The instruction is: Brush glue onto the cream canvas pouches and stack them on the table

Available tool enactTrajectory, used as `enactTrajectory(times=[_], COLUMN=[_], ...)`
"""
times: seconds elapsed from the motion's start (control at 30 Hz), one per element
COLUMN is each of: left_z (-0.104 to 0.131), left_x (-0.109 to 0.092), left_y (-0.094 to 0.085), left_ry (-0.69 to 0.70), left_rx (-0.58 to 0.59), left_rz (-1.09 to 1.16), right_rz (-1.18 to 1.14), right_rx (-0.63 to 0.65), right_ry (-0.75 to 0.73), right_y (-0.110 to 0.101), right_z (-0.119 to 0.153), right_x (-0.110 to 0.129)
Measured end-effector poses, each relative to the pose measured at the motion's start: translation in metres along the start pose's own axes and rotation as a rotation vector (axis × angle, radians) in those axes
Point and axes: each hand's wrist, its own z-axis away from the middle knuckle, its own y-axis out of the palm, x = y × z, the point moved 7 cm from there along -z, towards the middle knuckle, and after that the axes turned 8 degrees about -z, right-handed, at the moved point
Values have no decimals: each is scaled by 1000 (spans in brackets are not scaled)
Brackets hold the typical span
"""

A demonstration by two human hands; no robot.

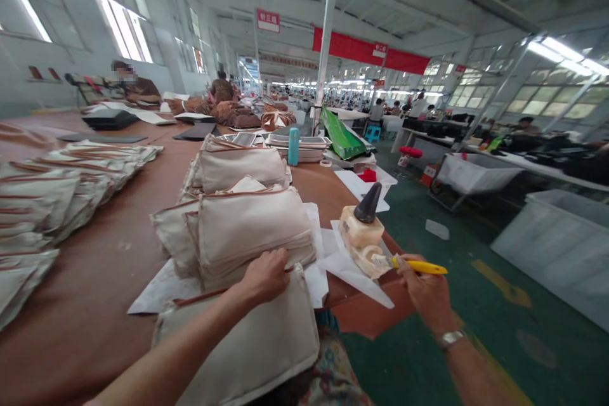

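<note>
My left hand point(267, 274) grips the upper edge of a cream fabric pouch piece with brown trim point(247, 342), which lies at the table's near edge, partly over my lap. Between the fingers of my right hand point(425, 292) is a brush with a yellow handle point(421, 265). Its bristles rest at the round opening of a glue-smeared pale container point(361, 231), which has a black cone on top. Just beyond my left hand sits a stack of similar cream pouches point(252, 225). White paper sheets point(345, 263) lie under the container.
Overlapping cream pouches point(61, 193) spread along the left of the brown-covered table point(118, 254). Farther back are a teal bottle point(293, 147), a green plastic bag point(345, 133) and a metal post point(326, 38). Large white bins point(556, 254) stand right. Co-workers sit in the background.
</note>
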Motion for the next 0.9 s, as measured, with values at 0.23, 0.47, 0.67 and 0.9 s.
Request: enactTrajectory(times=[0.23,0.47,0.67,0.9], left_z=[-7,0,6,39], left_x=[-2,-2,-2,-12], left_y=[18,27,29,14], left_ry=[-33,-63,-84,79], left_rx=[19,21,51,72], left_rz=[-50,-37,107,353], right_rz=[18,-9,-345,-733], right_rx=[-170,-205,-218,-33], right_ry=[187,245,286,302], right_y=[-14,-28,-5,55], right_z=[8,14,42,69], right_x=[-22,-15,21,81])
